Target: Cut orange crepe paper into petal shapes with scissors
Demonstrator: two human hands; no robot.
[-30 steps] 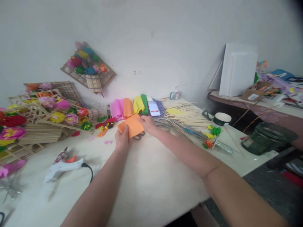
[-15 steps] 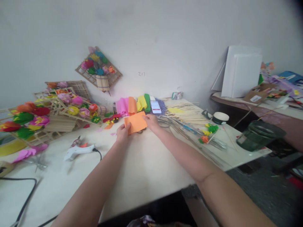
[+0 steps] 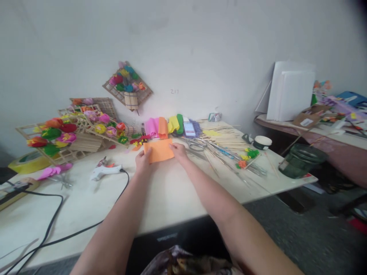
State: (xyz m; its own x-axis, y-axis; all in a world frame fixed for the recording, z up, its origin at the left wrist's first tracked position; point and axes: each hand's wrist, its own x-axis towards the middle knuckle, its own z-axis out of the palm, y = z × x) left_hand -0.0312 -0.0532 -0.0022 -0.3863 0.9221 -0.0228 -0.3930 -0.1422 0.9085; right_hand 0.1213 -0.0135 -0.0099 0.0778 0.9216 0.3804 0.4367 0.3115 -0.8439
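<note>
An orange piece of crepe paper (image 3: 159,151) is stretched between my two hands, just above the white table (image 3: 169,198). My left hand (image 3: 143,160) pinches its left edge, thumb on the front face. At the upper right corner, my right hand (image 3: 179,151) grips it between thumb and fingers. Behind the paper lie crepe paper rolls in pink (image 3: 151,127), orange (image 3: 163,128), yellow (image 3: 172,123) and green (image 3: 180,124). Scissors (image 3: 197,144) rest to the right of my right hand. A white glue gun (image 3: 106,172) lies left of my left hand.
Paper flowers on bamboo frames (image 3: 65,133) crowd the left back. Thin sticks (image 3: 226,139) spread at the right, near a tape roll (image 3: 262,142) and a dark green bin (image 3: 302,160). A black cord (image 3: 59,208) crosses the left side. A power strip (image 3: 17,193) sits at the left edge.
The orange paper has turned from tilted to nearly level and is held a little lower. Both hands still hold it. The camera view has shifted slightly left.
</note>
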